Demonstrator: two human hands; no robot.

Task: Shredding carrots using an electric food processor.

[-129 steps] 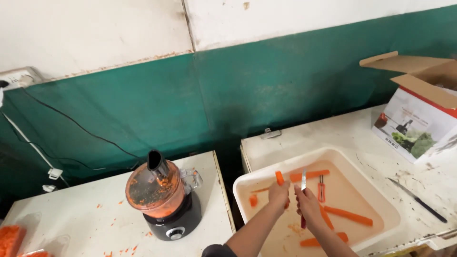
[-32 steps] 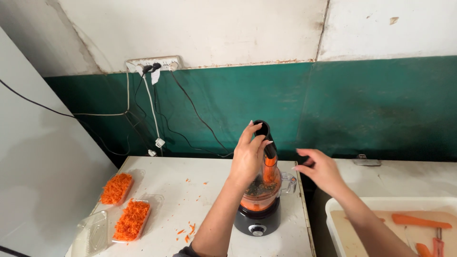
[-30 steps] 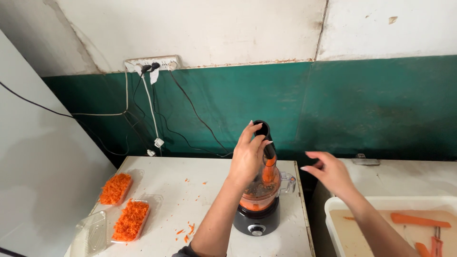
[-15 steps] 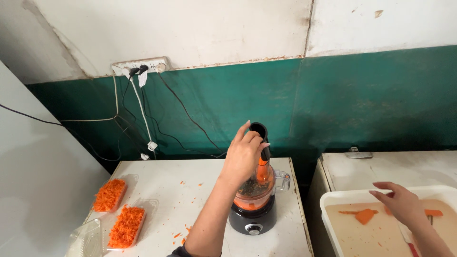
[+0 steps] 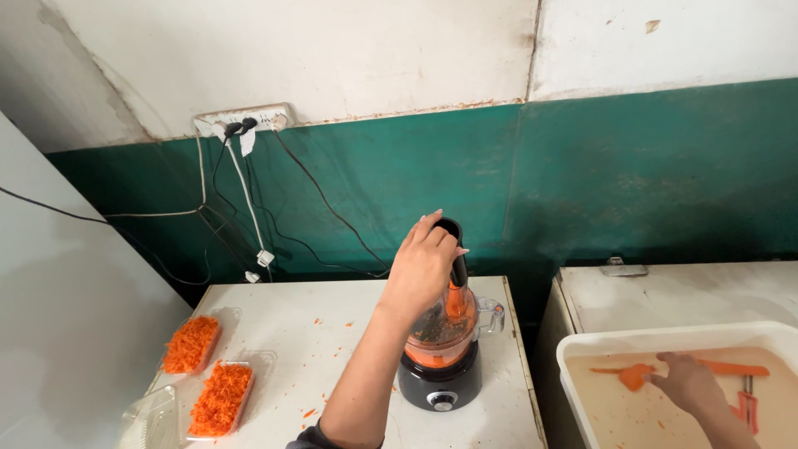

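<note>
Meanwhile, left hand (image 5: 422, 268) atop pusher (image 5: 453, 249).

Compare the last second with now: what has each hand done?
The right hand moved from beside the food processor down into the white tub, onto a carrot piece. The left hand kept its grip on the black pusher; the shredded-carrot trays stayed put.

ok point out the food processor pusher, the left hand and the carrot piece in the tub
food processor pusher (image 5: 458, 268), head view, black shaft below the fingers
left hand (image 5: 422, 268), head view, back of hand
carrot piece (image 5: 633, 377), head view, its middle
</note>
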